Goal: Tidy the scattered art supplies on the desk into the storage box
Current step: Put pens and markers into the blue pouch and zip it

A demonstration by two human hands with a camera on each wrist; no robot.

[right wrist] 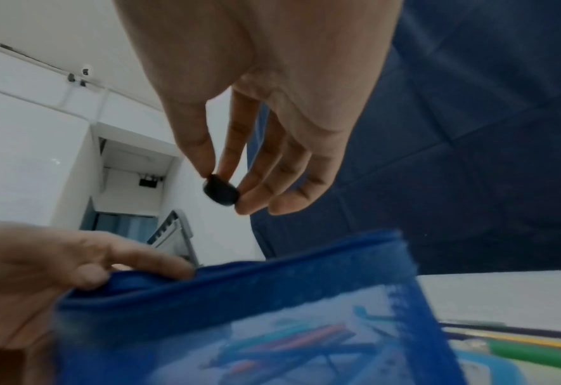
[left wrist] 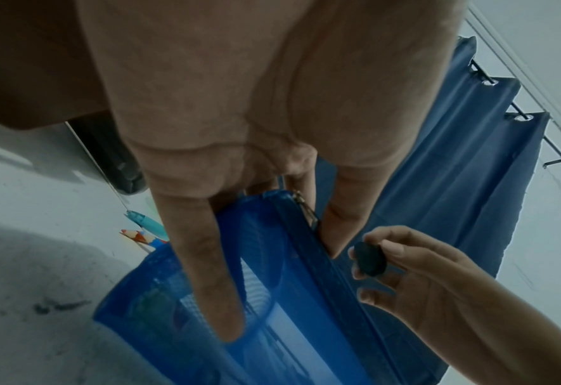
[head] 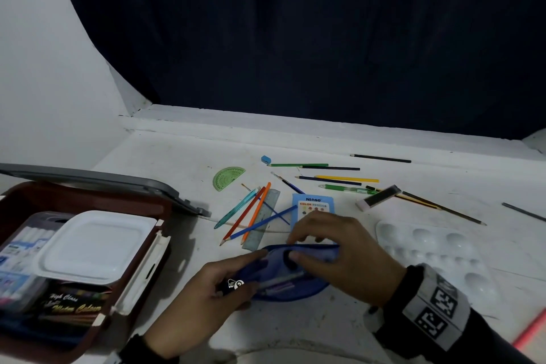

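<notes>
A blue mesh pouch (head: 295,284) with pens inside lies near the desk's front edge, its zip open. My left hand (head: 212,289) grips the pouch's left end and holds the opening apart; in the left wrist view its fingers (left wrist: 206,260) press the pouch (left wrist: 272,260) mesh. My right hand (head: 334,245) hovers over the opening and pinches a small black oval object (right wrist: 221,191) between thumb and fingertips, just above the pouch (right wrist: 272,299) rim. The brown storage box (head: 88,198) stands open at the left, with a white tray and paint sets in it.
Beyond the pouch lie several coloured pencils (head: 245,216), a ruler (head: 263,219), a green protractor (head: 227,177), a Ninso colour pencil pack (head: 313,204), a blue sharpener (head: 266,159) and a black-and-white eraser (head: 378,198). A white palette (head: 437,251) sits at the right.
</notes>
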